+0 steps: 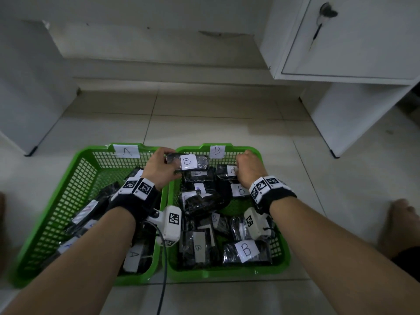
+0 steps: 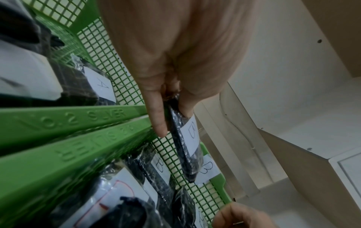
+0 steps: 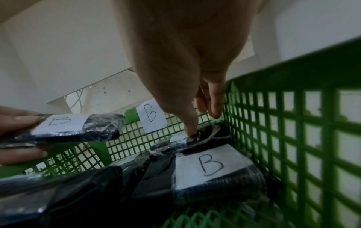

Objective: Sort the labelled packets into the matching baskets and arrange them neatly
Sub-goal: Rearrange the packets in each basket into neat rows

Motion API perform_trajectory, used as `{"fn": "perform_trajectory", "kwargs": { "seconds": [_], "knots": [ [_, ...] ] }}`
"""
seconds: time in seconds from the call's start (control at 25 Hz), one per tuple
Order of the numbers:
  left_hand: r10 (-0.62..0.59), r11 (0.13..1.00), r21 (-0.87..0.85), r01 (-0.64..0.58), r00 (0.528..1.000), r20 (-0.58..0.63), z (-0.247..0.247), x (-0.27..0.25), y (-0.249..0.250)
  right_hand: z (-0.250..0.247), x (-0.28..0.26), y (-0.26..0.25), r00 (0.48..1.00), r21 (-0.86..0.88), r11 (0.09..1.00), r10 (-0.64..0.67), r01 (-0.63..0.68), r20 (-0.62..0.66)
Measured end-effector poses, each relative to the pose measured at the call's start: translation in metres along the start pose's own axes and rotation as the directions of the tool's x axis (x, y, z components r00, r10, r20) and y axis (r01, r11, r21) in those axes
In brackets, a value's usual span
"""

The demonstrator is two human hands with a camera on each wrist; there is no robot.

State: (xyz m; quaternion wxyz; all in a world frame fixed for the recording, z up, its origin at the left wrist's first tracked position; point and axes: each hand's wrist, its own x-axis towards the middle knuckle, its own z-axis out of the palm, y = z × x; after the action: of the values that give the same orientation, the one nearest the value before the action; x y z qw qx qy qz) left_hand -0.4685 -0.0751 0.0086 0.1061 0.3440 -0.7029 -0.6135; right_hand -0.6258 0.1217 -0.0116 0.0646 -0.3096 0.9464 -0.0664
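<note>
Two green mesh baskets sit side by side on the floor: basket A (image 1: pixel 86 173) on the left, basket B (image 1: pixel 227 272) on the right, each with a paper letter on its far wall. My left hand (image 1: pixel 172 164) pinches a black wrapped packet labelled B (image 1: pixel 195 162) by its left end and holds it level over basket B's far edge; thumb and fingers clamp it (image 2: pixel 185 146). My right hand (image 1: pixel 243 167) is in basket B's far right corner, thumb on a B packet (image 3: pixel 205 135) and fingers behind it. Several more B packets (image 1: pixel 246 251) lie jumbled in basket B.
Basket A holds several black packets labelled A (image 1: pixel 134 255), partly hidden by my left forearm. White cabinets stand at the left (image 1: pixel 29 98) and right (image 1: pixel 341 42), with tiled floor between. A bare foot (image 1: pixel 402 223) rests right of basket B. A cable (image 1: pixel 163 280) hangs from the left wrist camera.
</note>
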Motion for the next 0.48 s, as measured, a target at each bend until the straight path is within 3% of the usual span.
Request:
{"fn": "perform_trajectory", "kwargs": {
  "seconds": [0.12, 0.2, 0.28, 0.48],
  "knots": [
    [-0.055, 0.995, -0.087, 0.056, 0.998, 0.020, -0.001, -0.001, 0.005, -0.016, -0.003, -0.012, 0.995, 0.137, 0.985, -0.095, 0.100, -0.040],
    [-0.039, 0.992, -0.120, 0.046, 0.998, 0.054, 0.000, -0.005, 0.008, -0.030, -0.007, -0.028, 0.974, 0.295, 0.929, -0.222, 0.222, -0.033],
    [-0.014, 0.989, -0.145, 0.026, 0.996, 0.085, 0.000, -0.011, 0.013, -0.041, -0.011, -0.041, 0.951, 0.325, 0.897, -0.307, 0.299, -0.029],
    [-0.029, 0.971, -0.228, 0.068, 0.985, 0.169, 0.005, -0.020, 0.028, -0.051, -0.024, -0.032, 0.949, 0.335, 0.892, -0.314, 0.303, -0.020]
  ]
}}
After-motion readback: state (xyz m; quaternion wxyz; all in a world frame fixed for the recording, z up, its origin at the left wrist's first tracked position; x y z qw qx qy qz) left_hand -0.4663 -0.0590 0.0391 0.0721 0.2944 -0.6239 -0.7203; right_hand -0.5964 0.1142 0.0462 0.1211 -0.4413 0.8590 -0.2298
